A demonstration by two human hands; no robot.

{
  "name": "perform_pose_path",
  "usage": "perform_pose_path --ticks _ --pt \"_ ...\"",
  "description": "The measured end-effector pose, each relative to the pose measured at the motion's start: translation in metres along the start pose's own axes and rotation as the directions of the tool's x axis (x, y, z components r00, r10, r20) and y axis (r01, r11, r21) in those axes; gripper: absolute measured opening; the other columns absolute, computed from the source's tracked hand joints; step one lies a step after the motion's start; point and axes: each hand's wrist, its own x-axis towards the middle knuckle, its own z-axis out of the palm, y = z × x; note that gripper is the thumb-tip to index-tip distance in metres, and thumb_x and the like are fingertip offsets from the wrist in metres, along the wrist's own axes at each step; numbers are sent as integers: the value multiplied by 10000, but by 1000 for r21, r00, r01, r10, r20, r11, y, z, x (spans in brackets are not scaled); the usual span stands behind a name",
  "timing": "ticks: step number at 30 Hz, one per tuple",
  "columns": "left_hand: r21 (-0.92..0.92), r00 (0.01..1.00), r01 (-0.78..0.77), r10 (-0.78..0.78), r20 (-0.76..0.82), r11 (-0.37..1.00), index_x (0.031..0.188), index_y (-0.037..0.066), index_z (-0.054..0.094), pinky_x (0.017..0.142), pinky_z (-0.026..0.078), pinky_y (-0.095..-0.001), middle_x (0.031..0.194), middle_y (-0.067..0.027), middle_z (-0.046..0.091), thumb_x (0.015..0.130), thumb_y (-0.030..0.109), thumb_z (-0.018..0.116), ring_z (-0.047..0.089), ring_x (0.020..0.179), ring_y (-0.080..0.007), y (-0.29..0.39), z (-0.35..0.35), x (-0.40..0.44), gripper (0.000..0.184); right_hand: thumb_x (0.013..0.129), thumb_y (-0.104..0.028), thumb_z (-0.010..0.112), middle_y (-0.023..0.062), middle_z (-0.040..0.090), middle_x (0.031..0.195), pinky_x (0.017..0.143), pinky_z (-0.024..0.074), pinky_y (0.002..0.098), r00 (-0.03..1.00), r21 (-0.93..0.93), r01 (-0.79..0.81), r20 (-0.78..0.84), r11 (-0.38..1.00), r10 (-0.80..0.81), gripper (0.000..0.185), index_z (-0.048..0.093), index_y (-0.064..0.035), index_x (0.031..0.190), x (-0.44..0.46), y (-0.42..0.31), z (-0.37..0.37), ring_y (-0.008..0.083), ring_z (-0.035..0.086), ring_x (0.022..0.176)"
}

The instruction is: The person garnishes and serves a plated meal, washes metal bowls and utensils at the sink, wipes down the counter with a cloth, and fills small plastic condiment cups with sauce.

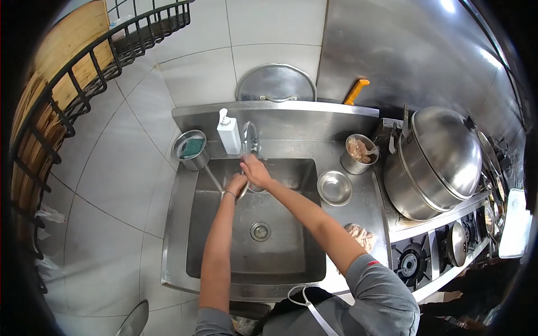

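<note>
Both of my hands are over the back of the steel sink [291, 224], just below the faucet [250, 131]. My left hand [236, 182] holds a metal bowl, of which only part of the rim shows. My right hand [256, 171] lies against the bowl's upper side, its fingers bent and partly blurred, and what they grip is hidden. Behind my hands stands a white pump bottle [228, 134]. To the left is a steel pot [191, 149] with a green scouring pad [192, 147] in it.
Right of the sink are a small steel bowl [334, 187], a container of food [358, 151] and a cloth [361, 237]. Farther right stand a large lidded pot [434, 162] and stove burners [412, 262]. A black rack [92, 67] hangs at the left.
</note>
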Motion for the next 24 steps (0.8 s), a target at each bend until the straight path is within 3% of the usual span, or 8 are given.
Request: perform_pose_path --ticks 3,8,12,16,18,20,22,24 --pt "-118 985 -92 74 -153 989 1018 -86 495 566 463 -352 872 -205 583 701 144 472 600 686 -250 -8 9 -4 392 900 -434 325 265 583 951 816 428 458 869 -126 -415 240 901 433 518 604 0 954 15 -2 -19 413 546 937" --pt "-374 985 -161 123 -124 913 1085 -21 412 539 466 -350 893 -193 562 747 198 502 561 607 -202 -35 3 15 413 869 -580 240 235 622 863 830 432 457 854 31 -516 93 856 512 698 669 -30 843 10 27 -5 372 576 945" --pt "-512 984 -76 147 100 855 1078 4 393 432 407 -262 878 -185 565 776 192 519 502 496 -134 -31 -30 0 377 849 -261 515 194 622 845 527 561 374 774 584 -622 355 522 524 358 521 2 1092 -11 21 -13 289 646 794" --pt "-774 919 337 -8 394 536 1159 111 446 371 340 -231 879 -169 615 799 138 524 364 361 -82 -80 -27 18 369 790 -35 464 234 603 929 414 552 381 684 98 -696 390 711 616 265 499 35 1043 -8 4 -32 335 646 662" --pt "-693 891 397 -71 449 602 1179 88 446 380 346 -223 824 -150 623 817 186 542 365 372 -80 -66 -10 7 387 712 -121 574 226 620 877 622 524 461 867 -124 -438 204 890 455 297 550 4 981 -8 7 -25 382 625 788" --pt "-652 925 279 -14 381 705 1104 -4 497 385 352 -239 832 -155 588 791 208 600 434 434 -114 -69 -9 5 391 689 -174 589 204 623 879 710 495 439 823 -60 -531 201 845 532 285 578 -30 935 0 16 -14 359 611 840" --pt "-490 992 111 -124 6 865 991 13 546 394 349 -264 776 -112 563 803 224 608 422 428 -134 -50 -7 7 290 699 -159 588 223 607 929 760 478 456 799 35 -598 114 801 591 377 518 -11 1038 2 0 -26 379 598 888" --pt "-324 942 -254 158 -296 911 880 26 567 493 388 -282 799 -74 554 812 210 604 457 527 -139 -68 -17 57 199 726 -181 594 272 464 1149 839 436 481 722 41 -690 120 723 682 445 457 9 1104 13 2 -4 438 501 1030"
